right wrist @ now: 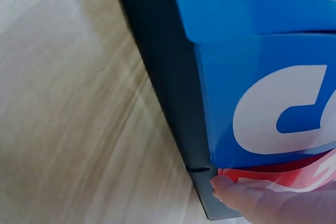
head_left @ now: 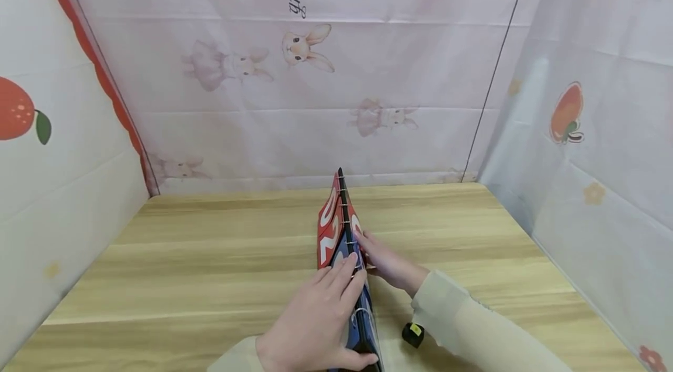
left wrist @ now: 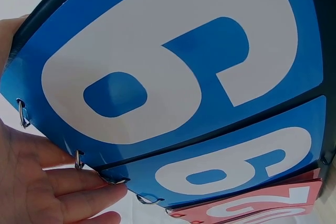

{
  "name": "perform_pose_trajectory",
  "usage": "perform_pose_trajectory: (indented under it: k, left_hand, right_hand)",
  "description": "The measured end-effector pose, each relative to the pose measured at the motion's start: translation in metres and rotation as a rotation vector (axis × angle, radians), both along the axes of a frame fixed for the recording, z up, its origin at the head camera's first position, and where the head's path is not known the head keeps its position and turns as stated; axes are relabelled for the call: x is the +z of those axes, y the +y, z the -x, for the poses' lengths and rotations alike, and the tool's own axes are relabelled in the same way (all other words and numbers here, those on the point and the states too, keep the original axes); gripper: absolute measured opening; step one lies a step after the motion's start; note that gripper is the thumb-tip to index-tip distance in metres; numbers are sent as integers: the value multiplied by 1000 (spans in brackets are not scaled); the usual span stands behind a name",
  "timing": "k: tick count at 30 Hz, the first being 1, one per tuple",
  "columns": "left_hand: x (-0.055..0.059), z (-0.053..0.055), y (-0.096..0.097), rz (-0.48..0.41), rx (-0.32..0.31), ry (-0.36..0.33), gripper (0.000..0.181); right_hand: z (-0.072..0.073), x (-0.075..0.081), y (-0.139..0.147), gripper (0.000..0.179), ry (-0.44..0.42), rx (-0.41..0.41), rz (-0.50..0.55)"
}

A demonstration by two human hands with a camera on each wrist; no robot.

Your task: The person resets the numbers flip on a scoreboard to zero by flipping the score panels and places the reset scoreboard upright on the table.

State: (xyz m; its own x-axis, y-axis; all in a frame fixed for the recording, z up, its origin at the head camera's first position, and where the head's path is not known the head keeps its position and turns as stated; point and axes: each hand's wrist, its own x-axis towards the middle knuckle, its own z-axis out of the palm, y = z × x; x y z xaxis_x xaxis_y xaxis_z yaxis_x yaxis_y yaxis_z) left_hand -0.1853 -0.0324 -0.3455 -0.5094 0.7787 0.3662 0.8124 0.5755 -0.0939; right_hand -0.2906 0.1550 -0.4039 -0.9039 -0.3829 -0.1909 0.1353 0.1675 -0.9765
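A flip scoreboard [head_left: 328, 237] with blue and red number cards stands on its long edge, its ring-bound spine upward. My left hand [head_left: 321, 313] lies over the near part of the spine, fingers nearly straight, thumb at the near end. In the left wrist view its fingers [left wrist: 84, 198] are beside the metal rings, next to blue cards [left wrist: 173, 66] showing 6s. On the right side, my right hand [head_left: 391, 264] holds the scoreboard near its red cards. In the right wrist view a fingertip [right wrist: 226, 187] presses by the black backing's edge, where a red card [right wrist: 294, 177] bends.
A small black block [head_left: 413, 334] with a yellow patch sits on the wooden table [head_left: 221, 255], close to the right sleeve. Printed cloth walls [head_left: 263, 144] enclose the table at the back and both sides.
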Motion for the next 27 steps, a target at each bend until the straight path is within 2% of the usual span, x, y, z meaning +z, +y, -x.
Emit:
perform_pose_trajectory:
  k: [11,16,24,27]
  left_hand:
    - [-10,4,-3,-5,-44,40,101]
    - [-11,6,-6,-24,-49,61,101]
    - [-10,6,-13,20,-14,-31,101]
    - [-7,6,-12,44,-13,2,98]
  right_hand:
    - [-6,-10,-2,85,9,-118,-7]
    - [-4,-9,-4,79,50,-133,16]
    - [1,-6,-7,82,81,-217,44]
    - [0,-5,-4,83,69,-225,46]
